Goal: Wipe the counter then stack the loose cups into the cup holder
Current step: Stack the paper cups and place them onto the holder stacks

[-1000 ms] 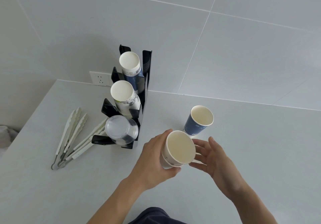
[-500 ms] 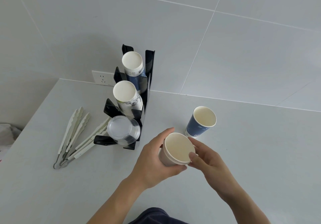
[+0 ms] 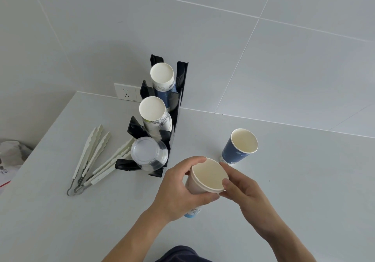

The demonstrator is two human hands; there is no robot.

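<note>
- Left hand (image 3: 178, 190) wrapped round white cup (image 3: 207, 177), held tilted above bench (image 3: 304, 190).
- Right hand (image 3: 245, 190) pinching same cup's rim with thumb and fingertips.
- Blue cup (image 3: 237, 150) upright on bench, just beyond hands, loose.
- Holder (image 3: 176, 107) against wall, three slots filled: two paper stacks, one clear stack.
- Tongs (image 3: 91, 158) flat, left of holder.
</note>
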